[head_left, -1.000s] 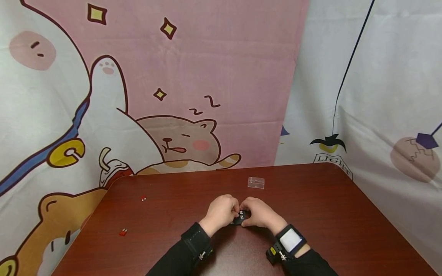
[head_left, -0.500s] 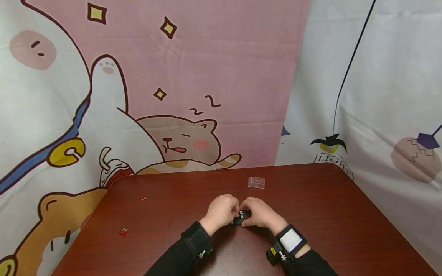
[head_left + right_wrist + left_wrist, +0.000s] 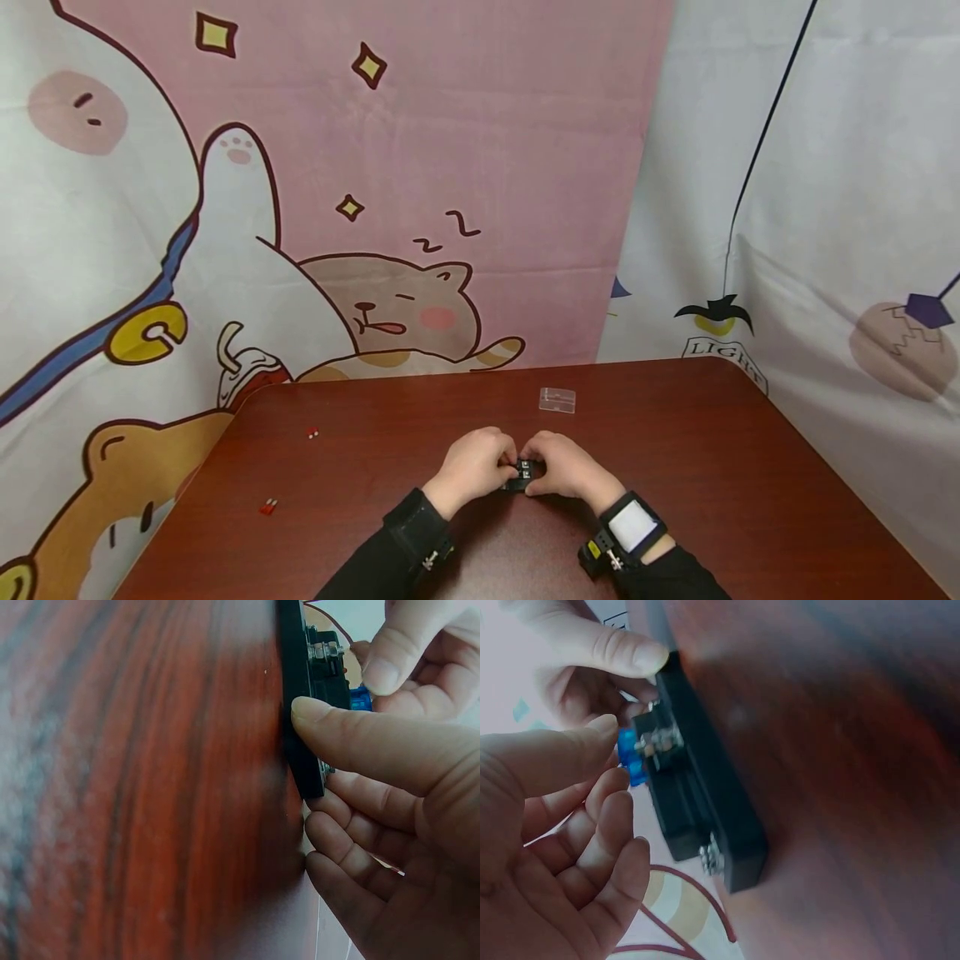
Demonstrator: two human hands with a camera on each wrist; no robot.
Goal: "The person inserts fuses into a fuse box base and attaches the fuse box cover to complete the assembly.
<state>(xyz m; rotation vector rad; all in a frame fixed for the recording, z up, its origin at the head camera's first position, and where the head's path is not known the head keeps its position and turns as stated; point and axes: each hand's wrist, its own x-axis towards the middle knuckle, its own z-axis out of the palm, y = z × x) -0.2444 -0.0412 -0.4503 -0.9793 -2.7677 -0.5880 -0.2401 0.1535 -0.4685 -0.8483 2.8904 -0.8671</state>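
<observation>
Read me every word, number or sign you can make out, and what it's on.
"LIGHT": on the white cloth.
"Z z": squiggles on the pink cloth.
Black block: white marks, too small to read.
Yellow wrist patch: any text too small to read.

Evenly lit head view, pale glare on tabletop (image 3: 517,554), left wrist view hazy, blurred
</observation>
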